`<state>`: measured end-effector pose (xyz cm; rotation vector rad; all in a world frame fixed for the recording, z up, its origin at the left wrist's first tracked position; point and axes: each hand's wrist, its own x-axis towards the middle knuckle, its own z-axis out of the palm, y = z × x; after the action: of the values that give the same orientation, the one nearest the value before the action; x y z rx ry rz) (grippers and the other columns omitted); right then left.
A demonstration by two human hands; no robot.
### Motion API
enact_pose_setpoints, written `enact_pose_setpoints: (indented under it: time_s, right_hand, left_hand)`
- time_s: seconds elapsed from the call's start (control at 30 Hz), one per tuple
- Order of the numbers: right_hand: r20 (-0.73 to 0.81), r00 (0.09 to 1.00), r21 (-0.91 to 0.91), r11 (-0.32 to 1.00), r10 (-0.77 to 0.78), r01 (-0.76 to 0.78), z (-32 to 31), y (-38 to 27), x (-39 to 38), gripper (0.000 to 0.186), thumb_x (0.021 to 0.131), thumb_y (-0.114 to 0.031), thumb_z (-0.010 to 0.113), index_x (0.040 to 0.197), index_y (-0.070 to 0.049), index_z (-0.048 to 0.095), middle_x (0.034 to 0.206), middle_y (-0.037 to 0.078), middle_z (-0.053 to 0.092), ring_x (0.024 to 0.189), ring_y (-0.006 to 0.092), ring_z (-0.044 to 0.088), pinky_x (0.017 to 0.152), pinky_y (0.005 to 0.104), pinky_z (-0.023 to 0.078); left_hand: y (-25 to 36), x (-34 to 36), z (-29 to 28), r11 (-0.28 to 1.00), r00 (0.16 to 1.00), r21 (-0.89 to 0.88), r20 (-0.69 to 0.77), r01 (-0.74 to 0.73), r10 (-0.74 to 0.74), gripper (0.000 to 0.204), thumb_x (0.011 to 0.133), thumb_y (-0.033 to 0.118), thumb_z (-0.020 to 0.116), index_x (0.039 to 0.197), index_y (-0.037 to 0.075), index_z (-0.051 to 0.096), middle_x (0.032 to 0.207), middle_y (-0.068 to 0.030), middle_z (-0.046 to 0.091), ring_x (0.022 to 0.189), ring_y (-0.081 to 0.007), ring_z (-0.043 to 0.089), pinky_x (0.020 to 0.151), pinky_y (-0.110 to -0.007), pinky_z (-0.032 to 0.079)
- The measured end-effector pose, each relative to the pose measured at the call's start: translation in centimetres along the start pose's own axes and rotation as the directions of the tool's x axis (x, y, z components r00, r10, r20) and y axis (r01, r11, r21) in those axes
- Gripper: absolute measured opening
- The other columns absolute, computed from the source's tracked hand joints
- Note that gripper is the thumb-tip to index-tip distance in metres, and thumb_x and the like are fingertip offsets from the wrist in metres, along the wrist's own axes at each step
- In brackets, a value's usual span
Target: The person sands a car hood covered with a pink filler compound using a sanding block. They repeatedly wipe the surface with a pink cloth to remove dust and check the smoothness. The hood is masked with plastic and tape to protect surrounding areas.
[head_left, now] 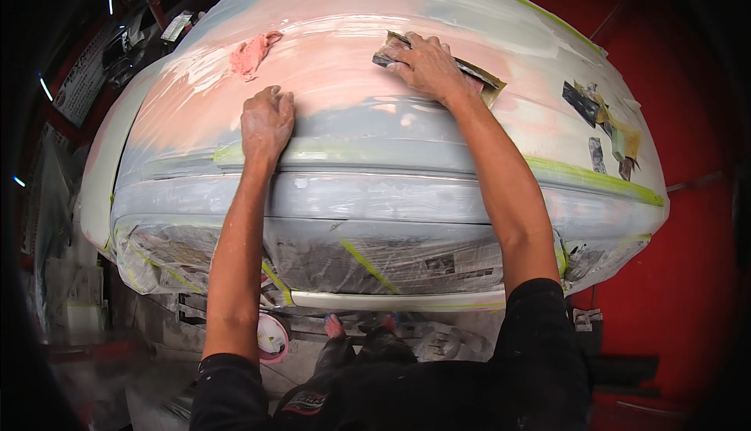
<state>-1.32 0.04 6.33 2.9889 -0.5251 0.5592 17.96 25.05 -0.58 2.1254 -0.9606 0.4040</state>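
Observation:
My right hand (429, 67) is wrapped over a long sanding block (483, 79) with worn brown sandpaper around it. The block lies slantwise against the curved car panel (328, 79), which is patchy with pink filler, grey primer and white. To the left, my left hand (267, 122) leans on the same panel with its fingers curled in; nothing shows in it, though its palm side is hidden. Just beyond that hand a crumpled pink cloth (252, 55) lies on the panel.
Used sandpaper pieces (583, 104) and scraps lie on the panel's right side. Green masking tape (594, 179) runs along an edge, above plastic-covered paper (391, 259). A pink-rimmed bucket (272, 339) stands on the floor near my feet. Red floor (688, 235) borders the right.

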Motion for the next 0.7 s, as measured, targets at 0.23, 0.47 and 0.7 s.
enact_pose_setpoints:
  time_s: [0.23, 0.47, 0.7]
  right_hand:
    - [0.159, 0.980, 0.109, 0.984, 0.123, -0.141, -0.5, 9.0, -4.4, 0.042, 0.096, -0.037, 0.064, 0.133, -0.020, 0.072, 0.148, 0.016, 0.056, 0.128, 0.0419, 0.054, 0.113, 0.0500, 0.040]
    - [0.056, 0.993, 0.221, 0.968, 0.105, -0.115, 0.2, 11.3, -5.5, 0.043, 0.092, -0.039, 0.070, 0.131, -0.019, 0.073, 0.144, 0.019, 0.058, 0.126, 0.0430, 0.055, 0.111, 0.0499, 0.041]
    - [-0.131, 0.965, 0.124, 0.969, 0.228, -0.212, -0.6, 14.2, -5.9, 0.042, 0.095, -0.035, 0.067, 0.133, -0.017, 0.072, 0.143, 0.022, 0.058, 0.124, 0.0441, 0.056, 0.110, 0.0507, 0.042]
  left_hand:
    - [-0.2, 0.4, -0.5, 0.997, 1.000, 0.071, 0.002, -0.001, 0.001, 0.048, 0.093, 0.036, 0.066, 0.117, -0.005, 0.071, 0.110, -0.0286, 0.072, 0.105, -0.0465, 0.066, 0.096, -0.051, 0.051]
    - [-1.4, 1.3, 0.6, 0.988, 0.988, 0.140, 0.148, -0.065, 0.044, 0.069, 0.093, 0.053, 0.066, 0.141, 0.003, 0.059, 0.145, -0.0300, 0.054, 0.138, -0.0467, 0.046, 0.115, -0.050, 0.038]
    - [-12.2, 13.3, 1.9, 0.605, 0.931, 0.723, 0.355, -0.332, 0.087, 0.089, 0.091, 0.070, 0.061, 0.157, 0.013, 0.043, 0.166, -0.0250, 0.027, 0.152, -0.0481, 0.024, 0.125, -0.052, 0.022]
